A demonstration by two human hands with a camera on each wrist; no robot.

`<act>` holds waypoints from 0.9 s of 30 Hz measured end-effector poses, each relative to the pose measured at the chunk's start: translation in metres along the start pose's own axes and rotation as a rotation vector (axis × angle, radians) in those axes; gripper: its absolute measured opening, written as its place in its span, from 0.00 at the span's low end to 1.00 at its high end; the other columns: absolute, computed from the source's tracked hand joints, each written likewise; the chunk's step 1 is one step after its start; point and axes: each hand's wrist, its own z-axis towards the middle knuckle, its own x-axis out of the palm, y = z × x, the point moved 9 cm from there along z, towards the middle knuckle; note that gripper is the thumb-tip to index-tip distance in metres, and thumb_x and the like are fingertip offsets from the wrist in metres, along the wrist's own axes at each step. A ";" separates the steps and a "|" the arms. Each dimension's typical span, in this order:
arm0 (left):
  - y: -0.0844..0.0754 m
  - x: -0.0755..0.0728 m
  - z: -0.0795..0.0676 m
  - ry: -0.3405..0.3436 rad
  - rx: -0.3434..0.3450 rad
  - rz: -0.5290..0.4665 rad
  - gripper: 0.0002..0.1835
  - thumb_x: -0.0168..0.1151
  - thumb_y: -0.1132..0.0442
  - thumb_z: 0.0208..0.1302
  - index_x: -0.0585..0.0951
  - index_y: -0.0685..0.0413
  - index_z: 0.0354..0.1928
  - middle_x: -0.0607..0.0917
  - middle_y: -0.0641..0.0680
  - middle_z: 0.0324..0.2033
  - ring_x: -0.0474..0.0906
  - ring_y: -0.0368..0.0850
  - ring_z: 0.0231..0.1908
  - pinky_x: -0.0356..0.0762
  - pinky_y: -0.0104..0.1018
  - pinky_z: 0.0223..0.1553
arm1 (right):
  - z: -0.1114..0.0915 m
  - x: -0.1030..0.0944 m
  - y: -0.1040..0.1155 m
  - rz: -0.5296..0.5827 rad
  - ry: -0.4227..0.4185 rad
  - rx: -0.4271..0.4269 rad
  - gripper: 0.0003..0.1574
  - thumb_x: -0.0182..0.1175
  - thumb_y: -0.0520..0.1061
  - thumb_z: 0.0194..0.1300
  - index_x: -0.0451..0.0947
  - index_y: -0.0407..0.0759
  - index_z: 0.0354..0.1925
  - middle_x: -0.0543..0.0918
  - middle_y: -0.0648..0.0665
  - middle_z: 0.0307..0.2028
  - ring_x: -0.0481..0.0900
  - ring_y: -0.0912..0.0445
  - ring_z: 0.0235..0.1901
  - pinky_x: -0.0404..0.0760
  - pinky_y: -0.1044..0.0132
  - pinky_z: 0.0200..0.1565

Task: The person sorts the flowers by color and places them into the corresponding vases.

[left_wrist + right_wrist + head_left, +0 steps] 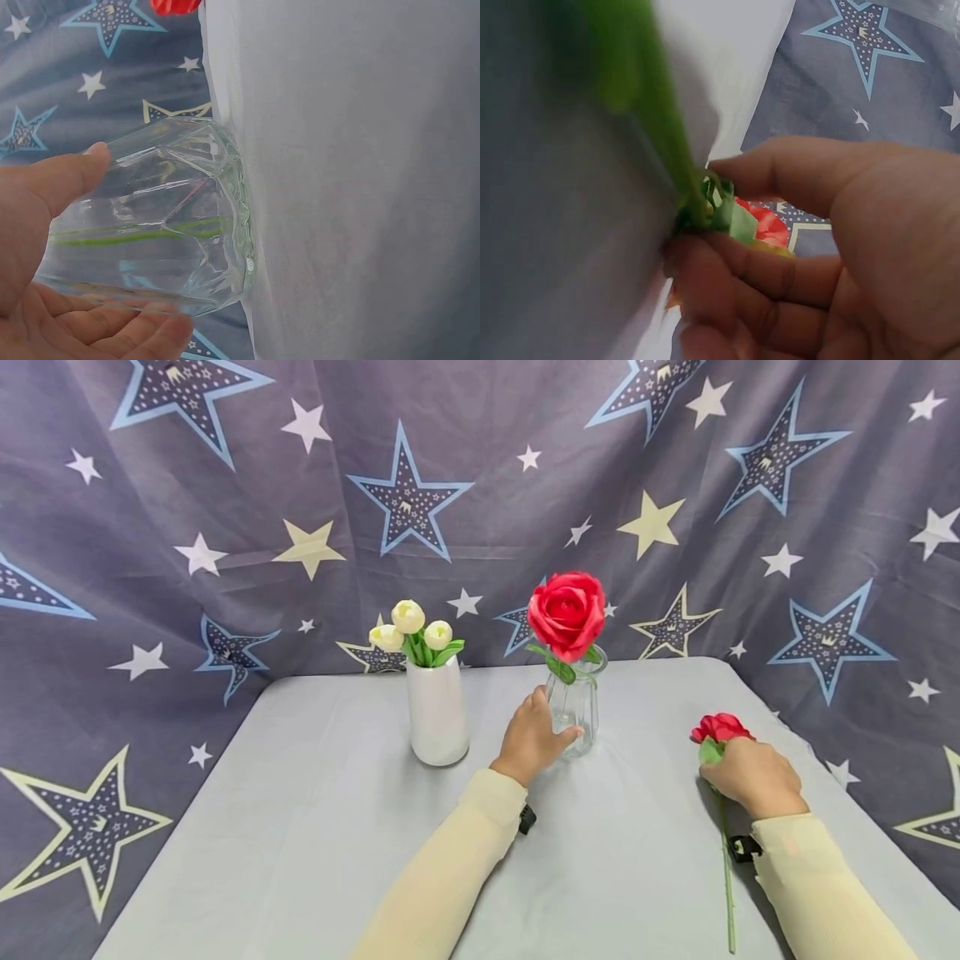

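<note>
My left hand (532,739) holds the clear glass vase (583,714) from its left side, thumb and fingers on opposite sides of the glass in the left wrist view. One red rose (567,614) stands upright in it, its green stem (127,238) showing through the faceted wall. At the right of the table, my right hand (757,777) pinches a second red rose (720,727) just under its bloom. That rose's long stem points toward the front edge. In the right wrist view, thumb and forefinger meet at the green base (720,210) of the flower.
Left of the glass vase stands a white vase (438,714) with several cream tulips (408,617). A pale grey cloth covers the table (300,827). Behind and beside it hangs a dark curtain (495,518) with a star print.
</note>
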 end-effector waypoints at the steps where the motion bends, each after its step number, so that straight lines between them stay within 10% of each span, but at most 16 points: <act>1: 0.000 0.000 0.000 0.000 0.000 -0.001 0.51 0.74 0.42 0.63 0.60 0.63 0.77 0.75 0.60 0.68 0.76 0.52 0.66 0.76 0.43 0.66 | 0.001 0.000 0.000 0.002 -0.002 -0.002 0.20 0.62 0.57 0.61 0.78 0.42 0.25 0.82 0.30 0.32 0.76 0.40 0.28 0.71 0.49 0.23; 27: -0.001 -0.001 -0.001 0.000 0.000 0.003 0.52 0.73 0.42 0.63 0.59 0.63 0.77 0.75 0.60 0.68 0.76 0.52 0.66 0.76 0.42 0.66 | -0.001 -0.037 0.018 0.069 -0.338 -0.140 0.30 0.66 0.54 0.60 0.67 0.48 0.09 0.73 0.44 0.13 0.71 0.44 0.17 0.63 0.56 0.19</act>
